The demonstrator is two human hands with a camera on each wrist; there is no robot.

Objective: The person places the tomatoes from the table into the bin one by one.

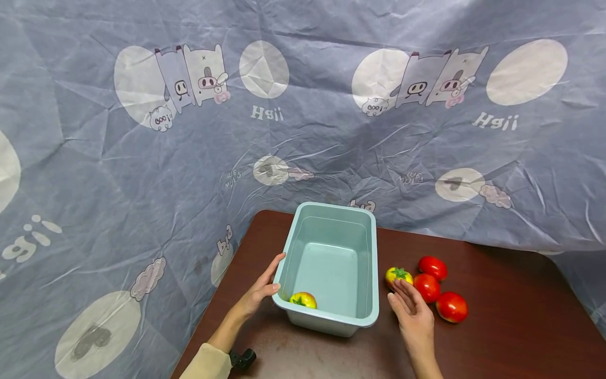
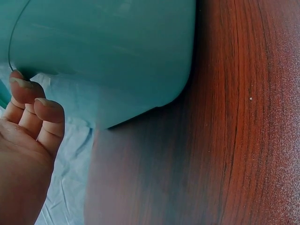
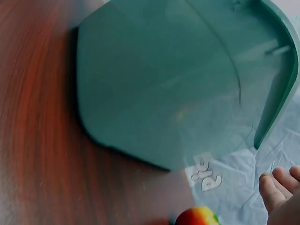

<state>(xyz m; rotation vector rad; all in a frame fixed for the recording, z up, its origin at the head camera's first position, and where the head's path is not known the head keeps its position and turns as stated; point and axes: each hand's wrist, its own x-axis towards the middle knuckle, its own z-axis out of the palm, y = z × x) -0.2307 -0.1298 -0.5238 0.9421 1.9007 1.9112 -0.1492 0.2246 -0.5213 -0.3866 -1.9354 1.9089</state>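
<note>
A pale green-blue plastic bin [image 1: 330, 267] stands on the table with a yellow tomato-like fruit [image 1: 303, 300] in its near left corner. My left hand [image 1: 258, 292] holds the bin's left rim; in the left wrist view its curled fingertips [image 2: 49, 110] meet the underside of the rim. Right of the bin, my right hand [image 1: 413, 316] reaches with extended fingers towards a second yellow fruit [image 1: 397, 274] with a green leafy top. The fingertips overlap this fruit in the head view; whether they touch it I cannot tell. Three red tomatoes [image 1: 427, 288] lie just beyond that hand.
The dark red-brown wooden table [image 1: 511, 295] bears everything. A grey-blue printed cloth [image 1: 312, 131] hangs behind it and along its left side. A small black object [image 1: 243, 359] is by my left sleeve.
</note>
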